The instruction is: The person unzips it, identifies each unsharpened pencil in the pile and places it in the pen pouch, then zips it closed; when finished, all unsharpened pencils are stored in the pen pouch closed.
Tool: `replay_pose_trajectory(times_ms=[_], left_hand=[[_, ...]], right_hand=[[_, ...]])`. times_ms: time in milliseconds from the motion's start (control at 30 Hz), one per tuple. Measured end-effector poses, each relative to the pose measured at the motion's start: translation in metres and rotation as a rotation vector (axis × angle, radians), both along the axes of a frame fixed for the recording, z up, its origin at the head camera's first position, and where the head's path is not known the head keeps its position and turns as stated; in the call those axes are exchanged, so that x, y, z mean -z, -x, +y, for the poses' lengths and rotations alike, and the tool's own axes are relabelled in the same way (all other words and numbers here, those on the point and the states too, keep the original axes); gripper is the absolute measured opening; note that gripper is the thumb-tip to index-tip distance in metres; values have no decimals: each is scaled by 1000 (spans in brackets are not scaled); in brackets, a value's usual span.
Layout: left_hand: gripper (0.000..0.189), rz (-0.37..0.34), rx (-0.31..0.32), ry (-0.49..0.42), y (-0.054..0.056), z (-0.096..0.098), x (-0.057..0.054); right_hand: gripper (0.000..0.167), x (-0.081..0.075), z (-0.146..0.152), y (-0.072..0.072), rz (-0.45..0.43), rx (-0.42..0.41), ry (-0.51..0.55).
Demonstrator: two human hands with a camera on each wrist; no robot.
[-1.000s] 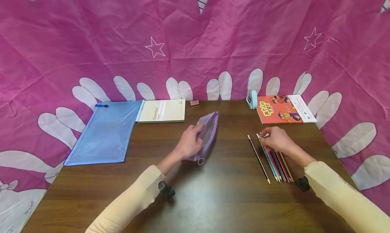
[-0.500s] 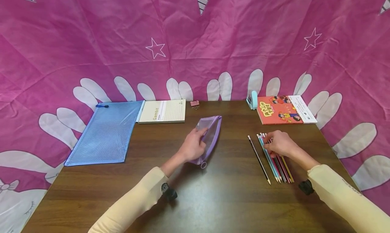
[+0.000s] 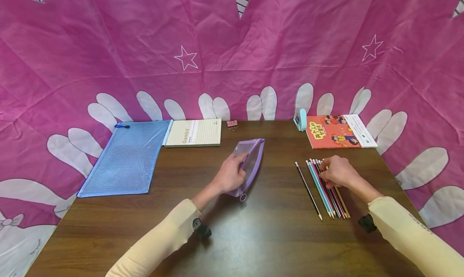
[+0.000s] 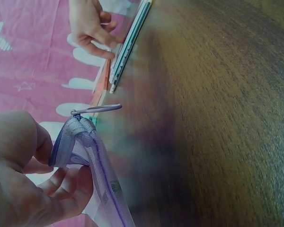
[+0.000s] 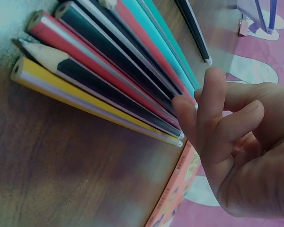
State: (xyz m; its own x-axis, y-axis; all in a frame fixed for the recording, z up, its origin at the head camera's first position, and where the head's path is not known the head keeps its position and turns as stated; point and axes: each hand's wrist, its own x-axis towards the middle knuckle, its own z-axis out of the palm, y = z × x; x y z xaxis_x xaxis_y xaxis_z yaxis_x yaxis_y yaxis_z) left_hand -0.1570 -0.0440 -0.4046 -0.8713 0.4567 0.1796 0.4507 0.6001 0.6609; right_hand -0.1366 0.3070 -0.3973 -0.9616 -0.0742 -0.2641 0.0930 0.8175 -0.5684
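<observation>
My left hand [image 3: 230, 173] grips a purple mesh zip pouch [image 3: 255, 160] near the table's middle. In the left wrist view the thumb and fingers hold the pouch [image 4: 100, 165] at its zip edge, with the ring pull sticking out; its mouth gapes in the head view. On the right, my right hand [image 3: 338, 171] is over the eraser ends of a row of coloured pencils [image 3: 322, 193]. Its fingers are loosely bent, the fingertips right at the pencils [image 5: 146, 80], which lie flat side by side. One black pencil [image 3: 308, 190] lies apart, left of the row.
A blue mesh zip folder [image 3: 123, 160] lies at the left, beside a cream notebook [image 3: 193, 132]. Along the back are a pink binder clip [image 3: 232, 124], a light-blue stapler [image 3: 300, 120] and an orange picture book [image 3: 333, 133]. A pink curtain [image 3: 232, 47] hangs behind the table.
My right hand has shifted right and slightly nearer across the pencil row, uncovering the blue pencils' eraser ends. My left hand and the pouch have moved a little right and nearer.
</observation>
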Motion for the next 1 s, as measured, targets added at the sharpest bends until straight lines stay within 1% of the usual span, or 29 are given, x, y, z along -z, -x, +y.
replay_pose_trajectory(times_ms=[200,300,500,600,800,1000], left_hand=[[64,-12,-5,2,0,0,-1],[64,-11,-6,7,1,0,-2],[63,3,-3,9,1,1,-2],[64,4,-1,8,1,1,-1],[65,-11,0,9,1,1,0],[65,-17,-1,8,0,0,-1]], right_hand=[[28,2,-3,3,-2,-16,-72],[28,1,-4,5,10,-29,-116],[26,4,-9,6,38,-17,-181],[25,5,-11,6,30,-1,-199],[29,3,-12,7,31,-11,-212],[25,2,-15,9,7,-18,-215]])
